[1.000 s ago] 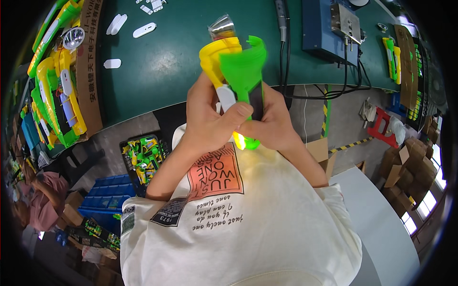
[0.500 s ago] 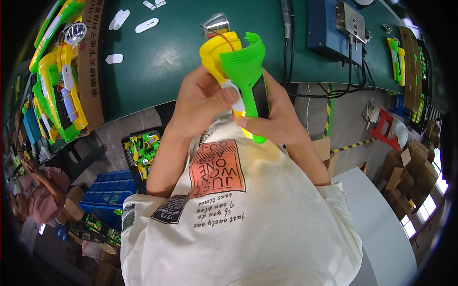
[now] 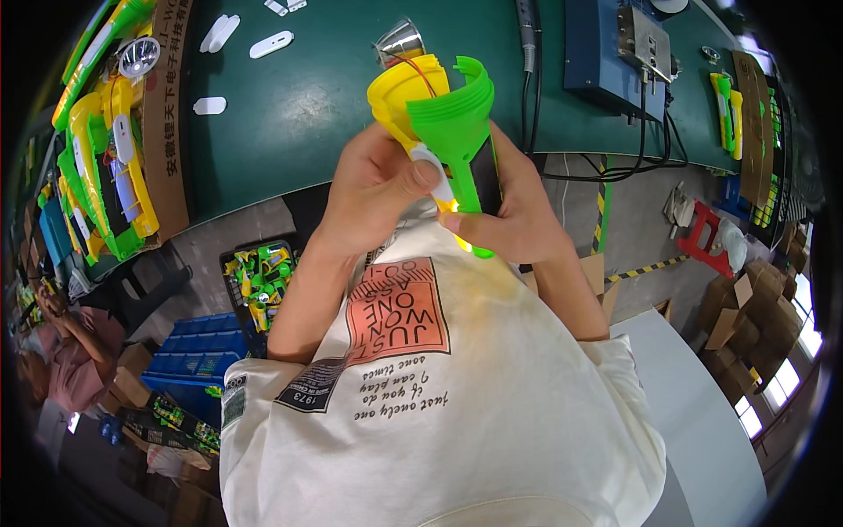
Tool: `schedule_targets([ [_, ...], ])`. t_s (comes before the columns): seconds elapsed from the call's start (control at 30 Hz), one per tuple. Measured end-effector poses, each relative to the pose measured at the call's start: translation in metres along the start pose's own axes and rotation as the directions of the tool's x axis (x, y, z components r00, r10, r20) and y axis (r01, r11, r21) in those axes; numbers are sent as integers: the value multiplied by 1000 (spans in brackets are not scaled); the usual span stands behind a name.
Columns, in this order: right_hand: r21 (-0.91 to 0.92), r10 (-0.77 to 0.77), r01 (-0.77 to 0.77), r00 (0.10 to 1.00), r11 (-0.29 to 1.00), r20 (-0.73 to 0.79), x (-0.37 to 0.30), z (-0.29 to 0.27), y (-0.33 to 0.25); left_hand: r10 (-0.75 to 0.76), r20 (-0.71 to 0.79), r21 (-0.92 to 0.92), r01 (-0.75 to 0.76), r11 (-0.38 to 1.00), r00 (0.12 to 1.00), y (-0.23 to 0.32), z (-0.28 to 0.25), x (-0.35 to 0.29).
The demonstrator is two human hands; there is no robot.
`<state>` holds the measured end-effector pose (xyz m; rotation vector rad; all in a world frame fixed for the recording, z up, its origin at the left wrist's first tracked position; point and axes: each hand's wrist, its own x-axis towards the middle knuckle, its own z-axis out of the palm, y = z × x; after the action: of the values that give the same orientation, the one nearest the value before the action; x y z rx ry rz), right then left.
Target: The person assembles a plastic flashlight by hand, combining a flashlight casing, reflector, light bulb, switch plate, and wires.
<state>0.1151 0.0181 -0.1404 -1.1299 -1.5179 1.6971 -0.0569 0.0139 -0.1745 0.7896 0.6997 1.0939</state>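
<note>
Two hands fill the middle of my view, raised over the near edge of the green desk (image 3: 290,105), a broad, smooth, matt surface running from the far left corner to the right. At its left edge a brown cardboard box (image 3: 162,114) holds glossy yellow and green plastic shells. Toward the far right a blue metal box (image 3: 615,48) sits with black cables trailing off the near edge. Below the desk's near edge a black crate (image 3: 263,281) of small green and yellow parts stands on the grey floor.

I see the left hand (image 3: 373,189) clenched round the yellow half of a funnel-shaped plastic torch body (image 3: 430,114), thumb pressing a white oblong piece against it. The right hand (image 3: 518,211) grips the green half's narrow handle from the other side, fingers wrapped. Both hands touch each other around the handle, just above the white shirt. A small shiny reflector cone (image 3: 399,39) lies on the desk beyond the torch body, with open green surface to its left.
</note>
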Motion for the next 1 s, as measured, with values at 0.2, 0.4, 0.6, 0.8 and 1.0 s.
schedule_targets([
  [0.2,303,116,-107,993,947,-10,-5,2,2,2,34,-2,-2,1000,999,2,3,1],
  [0.4,373,151,-171,985,912,84,-7,-4,4,59,32,-145,-54,988,998,1,8,-4],
  [0.6,614,48,-160,980,773,195,-8,-10,8,-17,92,-94,26,995,996,13,10,0],
  [0.8,590,82,-156,985,792,151,-6,-6,3,-18,56,-139,26,990,998,17,15,-1],
  [1.0,542,41,-105,991,834,129,-4,-3,5,-20,64,-94,26,995,998,19,13,-1],
])
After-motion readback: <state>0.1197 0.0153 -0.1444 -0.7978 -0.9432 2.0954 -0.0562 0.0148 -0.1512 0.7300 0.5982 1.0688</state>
